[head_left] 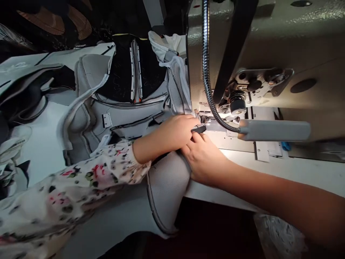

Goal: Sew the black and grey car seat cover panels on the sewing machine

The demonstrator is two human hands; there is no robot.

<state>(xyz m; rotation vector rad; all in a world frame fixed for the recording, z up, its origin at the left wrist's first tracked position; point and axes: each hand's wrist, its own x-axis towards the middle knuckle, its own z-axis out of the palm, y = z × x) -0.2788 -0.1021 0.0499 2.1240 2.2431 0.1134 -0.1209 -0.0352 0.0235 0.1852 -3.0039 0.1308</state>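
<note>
A grey padded fabric piece (pixel 169 180) with dark-edged seams hangs over the table's front edge, and its upper end runs under both hands. My left hand (pixel 172 133), below a floral sleeve, is bent over the fabric just left of the sewing machine's needle area (pixel 206 118). Beside it my right hand (pixel 203 154) is closed on the same fabric, its fingers curled under the left hand. A dark edge of the fabric (pixel 199 129) shows between the fingertips and the presser foot. The left fingertips are partly hidden.
The sewing machine head (pixel 269 46) fills the upper right. A flexible metal lamp neck (pixel 206 61) and its grey lamp (pixel 277 130) hang in front. More sewn grey and black covers (pixel 129 111) lie behind my left arm. A clear plastic bag (pixel 283 233) is at bottom right.
</note>
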